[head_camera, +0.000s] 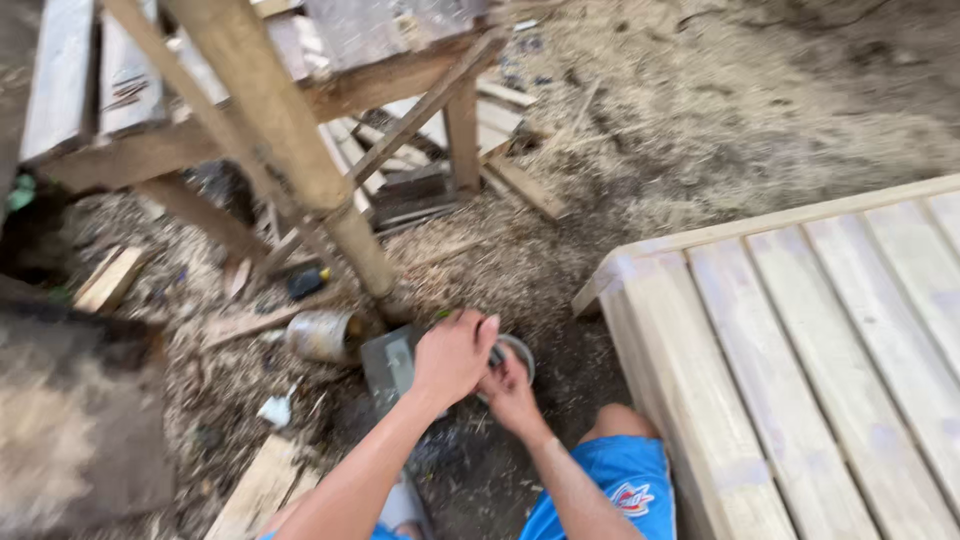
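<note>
A grey power tool (388, 365) with a round disc (518, 352) lies on the sawdust-covered ground in front of me. My left hand (452, 355) is curled over the top of the tool, fingers closed on it. Just below and to the right, my right hand (510, 395) grips the tool at the disc, its fingertips hidden under the left hand. My knee in blue shorts (620, 480) is at the bottom, beside both forearms. The view is motion-blurred.
A pale slatted wooden panel (800, 350) fills the right side, close to my knee. A bamboo post (290, 150) and a rough wooden trestle (150, 150) stand behind the tool. A metal can (320, 335), wood offcuts (110, 280) and a dark slab (80, 420) lie to the left.
</note>
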